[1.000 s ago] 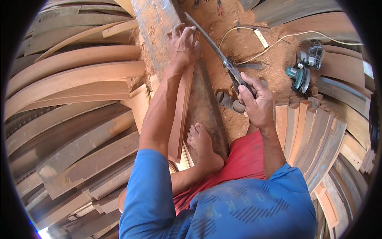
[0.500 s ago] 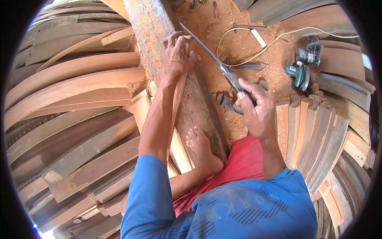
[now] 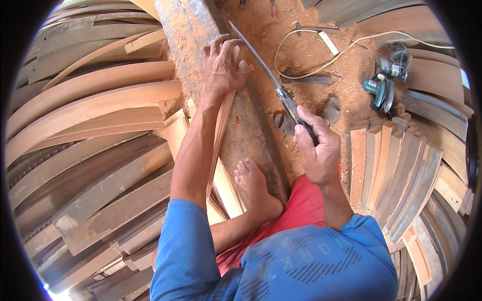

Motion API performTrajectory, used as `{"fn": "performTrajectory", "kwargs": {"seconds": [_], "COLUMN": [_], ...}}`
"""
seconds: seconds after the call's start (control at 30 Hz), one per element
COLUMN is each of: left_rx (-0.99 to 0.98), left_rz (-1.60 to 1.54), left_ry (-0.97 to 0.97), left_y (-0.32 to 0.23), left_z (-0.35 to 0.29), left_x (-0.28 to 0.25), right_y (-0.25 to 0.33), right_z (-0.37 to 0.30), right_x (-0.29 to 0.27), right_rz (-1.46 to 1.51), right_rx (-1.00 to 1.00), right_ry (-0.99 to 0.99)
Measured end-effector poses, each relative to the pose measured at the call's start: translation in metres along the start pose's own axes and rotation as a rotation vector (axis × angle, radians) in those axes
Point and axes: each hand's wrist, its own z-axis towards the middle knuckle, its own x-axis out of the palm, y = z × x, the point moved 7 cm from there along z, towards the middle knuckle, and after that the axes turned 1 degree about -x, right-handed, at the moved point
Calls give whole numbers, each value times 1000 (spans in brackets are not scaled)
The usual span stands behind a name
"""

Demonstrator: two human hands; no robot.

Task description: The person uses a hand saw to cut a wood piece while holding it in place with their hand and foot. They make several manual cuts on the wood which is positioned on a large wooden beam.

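My left hand (image 3: pixel 223 67) is closed over the upper end of a long narrow wooden strip (image 3: pixel 224 118), pressing it onto the thick timber beam (image 3: pixel 248 131). Its fingers curl over the end, with the thumb on the right side. To the right, my right hand (image 3: pixel 319 145) wraps round the dark handle of what looks like a handsaw (image 3: pixel 261 61), seen nearly edge-on. The long tapering blade slants up and left, its tip close to my left hand's fingers. Whether the blade touches the wood cannot be made out. My bare foot (image 3: pixel 251 185) rests on the beam.
Curved boards (image 3: pixel 95 108) are stacked along the left. More cut pieces (image 3: pixel 396 170) stand at the right. Green power tools (image 3: pixel 379 93), a white power strip (image 3: pixel 328 43) with its cord, and a flat dark metal tool (image 3: pixel 307 79) lie among the sawdust. Pliers (image 3: pixel 274 8) lie at the far edge.
My right hand and the handsaw have shifted slightly down and left, the blade now held a bit steeper. My left hand keeps its hold on the strip. The whole view has shifted slightly.
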Motion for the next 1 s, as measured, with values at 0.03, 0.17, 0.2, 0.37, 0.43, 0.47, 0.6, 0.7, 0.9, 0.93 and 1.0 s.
{"fn": "performTrajectory", "kwargs": {"seconds": [0.03, 0.17, 0.2, 0.37, 0.43, 0.47, 0.6, 0.7, 0.9, 0.93, 1.0], "left_rx": [2, -28, -46, -36, -47, -71, -73, -42, -36, -27, -7], "left_rz": [2, 28, 39, -20, -34, -42, 1, 1, 6, 5, 2], "left_ry": [0, 10, 15, -3, 1, 7, 52, 26, 27, 24, 18], "left_y": [0, 2, 3, 4, 4, 2, 1, 1, -2, -1, 2], "left_z": [0, -1, -2, 1, -1, -2, -1, 0, -1, 0, 1], "left_x": [-1, -1, 0, 1, -1, -2, -1, -3, -5, -3, 1], "right_y": [1, 8, 9, 8, 4, 1, -17, -24, -23, -25, -29], "right_z": [1, -3, -5, 17, 19, 20, 20, 17, 30, 41, 46], "right_x": [-1, -6, -5, -11, -11, -12, -4, -1, 9, 15, 20], "right_rz": [-6, -54, -46, 69, 96, 107, 123, 108, 68, 61, 56], "right_rx": [-6, -65, -59, 15, 34, 46, 76, 83, 37, 23, 9], "right_ry": [4, -23, -27, -45, -47, -47, -10, 10, 33, 38, 43]}}
